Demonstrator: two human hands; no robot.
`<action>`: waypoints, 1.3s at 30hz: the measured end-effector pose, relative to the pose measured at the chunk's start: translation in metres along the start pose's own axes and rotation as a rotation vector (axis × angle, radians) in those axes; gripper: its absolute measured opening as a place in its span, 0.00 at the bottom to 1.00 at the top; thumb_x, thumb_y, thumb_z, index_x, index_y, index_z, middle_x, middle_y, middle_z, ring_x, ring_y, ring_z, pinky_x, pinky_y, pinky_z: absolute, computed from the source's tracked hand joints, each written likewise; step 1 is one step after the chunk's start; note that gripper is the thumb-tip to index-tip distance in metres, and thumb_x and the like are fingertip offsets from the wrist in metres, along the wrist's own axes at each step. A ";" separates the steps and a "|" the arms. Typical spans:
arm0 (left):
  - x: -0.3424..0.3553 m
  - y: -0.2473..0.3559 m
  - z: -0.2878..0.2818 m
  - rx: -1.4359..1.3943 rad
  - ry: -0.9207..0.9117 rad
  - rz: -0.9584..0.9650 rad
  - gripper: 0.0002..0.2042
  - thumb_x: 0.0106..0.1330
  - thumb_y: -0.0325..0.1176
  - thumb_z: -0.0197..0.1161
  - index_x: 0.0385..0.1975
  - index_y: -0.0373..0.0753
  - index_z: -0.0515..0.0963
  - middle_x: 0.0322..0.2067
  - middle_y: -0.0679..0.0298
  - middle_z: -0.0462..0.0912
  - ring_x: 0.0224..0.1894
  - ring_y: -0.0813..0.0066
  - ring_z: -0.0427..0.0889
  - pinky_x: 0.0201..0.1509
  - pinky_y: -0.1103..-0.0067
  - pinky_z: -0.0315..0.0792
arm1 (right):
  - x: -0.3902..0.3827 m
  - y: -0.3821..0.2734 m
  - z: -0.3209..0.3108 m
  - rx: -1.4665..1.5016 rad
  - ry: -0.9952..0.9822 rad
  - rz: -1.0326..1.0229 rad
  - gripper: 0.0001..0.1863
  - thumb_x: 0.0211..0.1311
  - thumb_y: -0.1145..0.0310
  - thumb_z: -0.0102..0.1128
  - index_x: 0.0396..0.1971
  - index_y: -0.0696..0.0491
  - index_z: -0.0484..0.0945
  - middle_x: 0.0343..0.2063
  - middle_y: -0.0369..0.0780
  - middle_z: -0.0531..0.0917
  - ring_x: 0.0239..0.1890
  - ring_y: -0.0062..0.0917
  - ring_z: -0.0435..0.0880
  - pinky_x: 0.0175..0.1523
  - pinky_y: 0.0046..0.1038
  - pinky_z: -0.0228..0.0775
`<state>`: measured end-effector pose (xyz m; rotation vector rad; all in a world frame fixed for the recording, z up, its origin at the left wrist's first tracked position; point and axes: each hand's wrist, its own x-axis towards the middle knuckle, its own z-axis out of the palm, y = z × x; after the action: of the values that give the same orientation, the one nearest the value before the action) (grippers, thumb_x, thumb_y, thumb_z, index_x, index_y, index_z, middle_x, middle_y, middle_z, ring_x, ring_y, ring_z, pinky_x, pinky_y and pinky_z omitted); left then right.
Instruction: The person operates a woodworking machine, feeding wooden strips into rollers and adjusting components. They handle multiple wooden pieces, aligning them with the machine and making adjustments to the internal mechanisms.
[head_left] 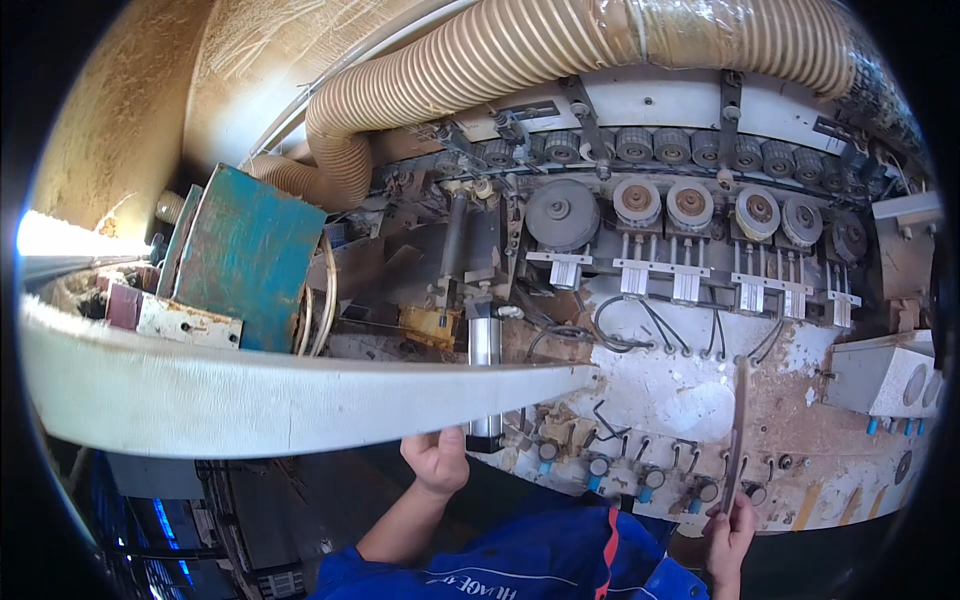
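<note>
A long white board (pixel 250 400) with a wood-coloured upper edge reaches from the far left to the middle, narrowing toward its right end. My left hand (pixel 437 462) is closed at its lower edge, fingers curled against it; part of the grip is hidden. On the right, my right hand (pixel 735 525) grips the near end of a thin brown strip (pixel 740 420), which stretches away from me over the machine's pale, worn top (pixel 690 410).
Beyond the board stand a green metal housing (pixel 250 260) and a ribbed beige hose (pixel 480 60). Several rollers (pixel 637 203) line the machine's back. Blue-tipped knobs (pixel 651 480) run along the near edge. A white control box (pixel 875 375) sits at right.
</note>
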<state>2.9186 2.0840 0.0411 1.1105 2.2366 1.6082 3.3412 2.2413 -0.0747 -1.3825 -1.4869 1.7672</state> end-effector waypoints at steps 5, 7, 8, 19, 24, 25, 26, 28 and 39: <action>0.048 -0.002 0.017 -0.168 0.101 -0.006 0.21 0.71 0.26 0.58 0.62 0.28 0.68 0.51 0.53 0.79 0.52 0.68 0.79 0.59 0.72 0.73 | 0.081 -0.075 0.068 -0.186 -0.103 -0.187 0.25 0.58 0.79 0.60 0.59 0.61 0.75 0.39 0.45 0.83 0.35 0.27 0.83 0.42 0.25 0.75; 0.062 -0.008 0.009 -0.118 0.103 -0.220 0.20 0.70 0.25 0.59 0.62 0.30 0.69 0.50 0.55 0.79 0.50 0.70 0.80 0.54 0.75 0.75 | 0.109 -0.102 0.087 -0.255 -0.191 -0.255 0.25 0.57 0.79 0.61 0.58 0.60 0.76 0.38 0.46 0.83 0.36 0.30 0.83 0.43 0.26 0.74; 0.069 -0.014 0.006 -0.097 0.110 -0.324 0.20 0.70 0.24 0.59 0.61 0.31 0.70 0.50 0.56 0.79 0.50 0.71 0.80 0.51 0.77 0.77 | 0.120 -0.119 0.099 -0.281 -0.226 -0.270 0.25 0.57 0.79 0.61 0.57 0.60 0.76 0.38 0.47 0.83 0.36 0.30 0.83 0.44 0.26 0.74; 0.161 -0.041 0.019 0.180 -0.068 -0.204 0.20 0.62 0.21 0.66 0.55 0.32 0.77 0.49 0.59 0.79 0.46 0.77 0.80 0.48 0.81 0.76 | 0.155 -0.117 0.144 -0.229 -0.318 -0.305 0.24 0.56 0.76 0.65 0.55 0.61 0.79 0.29 0.43 0.80 0.29 0.26 0.79 0.37 0.25 0.71; 0.170 -0.036 0.022 0.198 -0.147 -0.151 0.20 0.64 0.20 0.64 0.58 0.32 0.75 0.50 0.62 0.79 0.49 0.78 0.79 0.51 0.81 0.74 | 0.185 -0.136 0.166 -0.144 -0.470 -0.263 0.26 0.57 0.74 0.68 0.57 0.59 0.78 0.33 0.44 0.82 0.30 0.26 0.80 0.38 0.25 0.72; 0.170 -0.036 0.022 0.212 -0.142 -0.111 0.21 0.60 0.23 0.68 0.54 0.31 0.77 0.50 0.54 0.81 0.46 0.73 0.82 0.45 0.79 0.78 | 0.194 -0.149 0.176 -0.122 -0.514 -0.267 0.26 0.57 0.74 0.68 0.58 0.58 0.77 0.34 0.44 0.83 0.31 0.26 0.81 0.38 0.25 0.73; 0.172 -0.031 0.023 0.202 -0.179 -0.109 0.21 0.60 0.23 0.69 0.55 0.31 0.77 0.51 0.53 0.80 0.47 0.72 0.82 0.45 0.79 0.79 | 0.204 -0.162 0.187 -0.100 -0.554 -0.270 0.27 0.58 0.73 0.68 0.59 0.57 0.77 0.35 0.45 0.83 0.31 0.26 0.81 0.39 0.25 0.73; 0.167 -0.028 0.022 0.129 -0.207 -0.122 0.23 0.59 0.23 0.69 0.56 0.31 0.77 0.52 0.53 0.79 0.48 0.70 0.82 0.46 0.78 0.79 | 0.222 -0.185 0.218 -0.048 -0.645 -0.362 0.27 0.60 0.71 0.68 0.61 0.54 0.76 0.40 0.45 0.84 0.35 0.27 0.82 0.42 0.26 0.75; 0.159 -0.005 -0.007 0.061 -0.458 0.025 0.49 0.53 0.47 0.79 0.72 0.36 0.60 0.72 0.43 0.54 0.69 0.48 0.65 0.64 0.62 0.70 | 0.261 -0.276 0.379 0.526 -0.813 0.395 0.22 0.76 0.65 0.47 0.66 0.53 0.61 0.32 0.40 0.78 0.22 0.23 0.79 0.23 0.26 0.75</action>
<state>2.8007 2.1818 0.0832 1.3628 1.9821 1.1485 2.8329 2.3685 0.0414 -0.7304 -0.9423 2.9294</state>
